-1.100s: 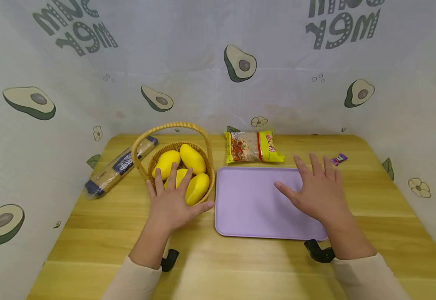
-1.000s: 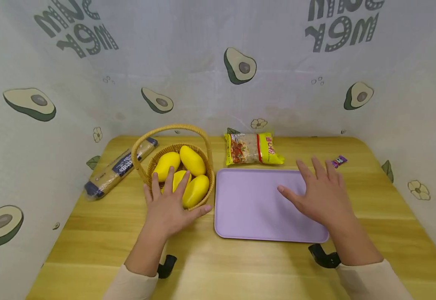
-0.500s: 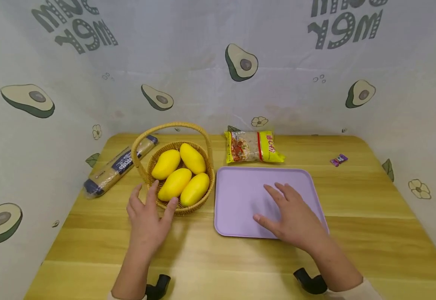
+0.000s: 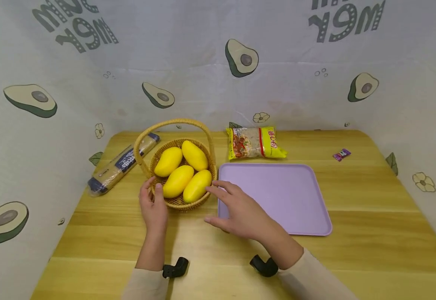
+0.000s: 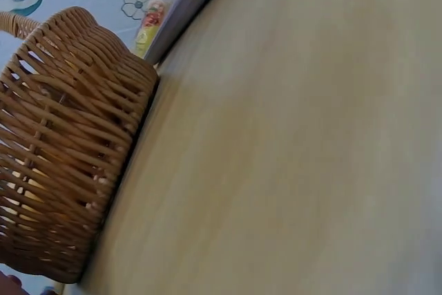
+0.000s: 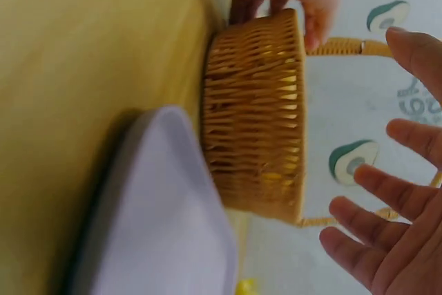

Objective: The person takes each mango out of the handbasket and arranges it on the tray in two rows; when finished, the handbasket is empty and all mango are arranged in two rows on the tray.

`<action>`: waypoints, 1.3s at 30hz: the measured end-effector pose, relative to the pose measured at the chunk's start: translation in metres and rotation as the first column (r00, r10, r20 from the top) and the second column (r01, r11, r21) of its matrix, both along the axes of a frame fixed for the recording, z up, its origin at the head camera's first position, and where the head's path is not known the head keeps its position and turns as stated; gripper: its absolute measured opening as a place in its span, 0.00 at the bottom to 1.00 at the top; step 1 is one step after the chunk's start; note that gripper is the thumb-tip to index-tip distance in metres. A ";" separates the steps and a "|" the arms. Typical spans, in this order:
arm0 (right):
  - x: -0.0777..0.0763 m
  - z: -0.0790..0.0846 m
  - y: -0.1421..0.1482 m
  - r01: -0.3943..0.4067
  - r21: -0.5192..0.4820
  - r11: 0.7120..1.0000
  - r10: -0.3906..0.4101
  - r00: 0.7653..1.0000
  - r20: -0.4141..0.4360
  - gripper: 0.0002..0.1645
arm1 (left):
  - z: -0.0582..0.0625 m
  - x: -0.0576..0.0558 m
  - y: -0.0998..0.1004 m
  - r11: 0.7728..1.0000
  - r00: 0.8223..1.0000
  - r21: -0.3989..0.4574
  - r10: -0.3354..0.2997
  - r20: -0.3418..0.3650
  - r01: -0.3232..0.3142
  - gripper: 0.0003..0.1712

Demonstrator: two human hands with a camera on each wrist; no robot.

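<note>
Wicker basket (image 6: pixel 254 115) sits between loosely spread hands (image 4: pixel 155 211) (image 4: pixel 242 211).

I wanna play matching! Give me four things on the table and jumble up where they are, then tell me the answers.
Things:
1. Mangoes
2. Long packet
3. Tiny purple wrapper
4. Yellow-ended bag

Places:
A. Behind the tray
B. Inside the basket
C. Far right of all
D. Left of the basket

Right pairs: 1-B, 2-D, 3-C, 4-A

High head, low wrist views; shared basket (image 6: pixel 255 126)
</note>
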State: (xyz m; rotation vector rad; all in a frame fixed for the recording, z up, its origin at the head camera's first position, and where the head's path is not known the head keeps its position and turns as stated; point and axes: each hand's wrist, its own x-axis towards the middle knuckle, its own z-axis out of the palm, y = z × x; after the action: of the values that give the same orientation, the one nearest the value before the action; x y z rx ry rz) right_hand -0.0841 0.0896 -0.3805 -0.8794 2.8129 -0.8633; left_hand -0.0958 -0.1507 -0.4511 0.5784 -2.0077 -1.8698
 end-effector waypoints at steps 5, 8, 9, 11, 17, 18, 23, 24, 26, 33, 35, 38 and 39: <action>-0.030 0.011 -0.023 -0.117 -0.013 0.993 0.117 0.993 -0.024 0.45 | -0.008 -0.005 -0.001 0.995 1.000 0.097 0.030 0.010 -0.031 0.24; -0.050 0.017 -0.032 -0.164 0.006 0.986 0.164 0.986 0.005 0.45 | -0.011 -0.008 -0.001 0.995 0.999 0.090 0.031 -0.010 -0.030 0.24; -0.057 0.019 -0.035 -0.179 0.020 0.984 0.178 0.984 0.016 0.45 | -0.012 -0.008 -0.001 0.996 1.000 0.087 0.028 -0.009 -0.027 0.24; -0.068 0.020 -0.039 -0.211 0.047 0.976 0.209 0.977 0.037 0.45 | -0.014 -0.009 -0.001 0.996 1.000 0.082 0.022 -0.009 -0.022 0.24; -0.092 0.019 -0.048 -0.317 0.124 0.940 0.310 0.948 0.071 0.41 | -0.019 -0.008 -0.001 0.997 1.000 0.072 0.011 -0.019 -0.010 0.23; -0.095 0.019 -0.050 -0.330 0.133 0.934 0.323 0.943 0.076 0.41 | -0.019 -0.007 -0.002 0.998 1.000 0.069 0.008 -0.022 -0.007 0.23; -0.109 0.015 -0.054 -0.370 0.157 0.916 0.356 0.928 0.112 0.39 | -0.020 -0.008 -0.002 0.999 1.000 0.049 0.003 -0.030 -0.001 0.23; -0.111 0.014 -0.054 -0.376 0.160 0.913 0.359 0.925 0.122 0.39 | -0.019 -0.008 -0.002 0.999 1.000 0.046 0.001 -0.031 0.000 0.23; -0.115 0.012 -0.054 -0.389 0.166 0.906 0.369 0.918 0.143 0.38 | -0.019 -0.008 -0.001 0.999 1.000 0.037 0.001 -0.025 0.000 0.23; -0.121 0.007 -0.055 -0.418 0.200 0.886 0.386 0.905 0.181 0.36 | -0.017 -0.008 0.000 0.999 1.000 0.046 -0.002 -0.024 0.004 0.23; -0.122 0.006 -0.055 -0.417 0.209 0.885 0.380 0.904 0.193 0.35 | -0.017 -0.009 -0.001 0.999 1.000 0.037 -0.003 -0.019 0.003 0.23; -0.123 0.007 -0.055 -0.408 0.216 0.887 0.360 0.905 0.227 0.35 | -0.018 -0.009 -0.001 1.000 1.000 0.028 -0.003 -0.022 0.004 0.23; -0.123 0.007 -0.054 -0.405 0.220 0.887 0.355 0.905 0.236 0.35 | -0.018 -0.009 -0.001 1.000 1.000 0.026 -0.003 -0.022 0.003 0.23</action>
State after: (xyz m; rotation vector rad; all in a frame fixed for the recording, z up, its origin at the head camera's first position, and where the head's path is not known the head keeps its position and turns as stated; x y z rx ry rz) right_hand -0.2069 0.0351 -0.3731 -1.1793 2.3929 -0.4713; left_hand -0.1051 -0.1513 -0.4695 0.5597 -1.9742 -1.8987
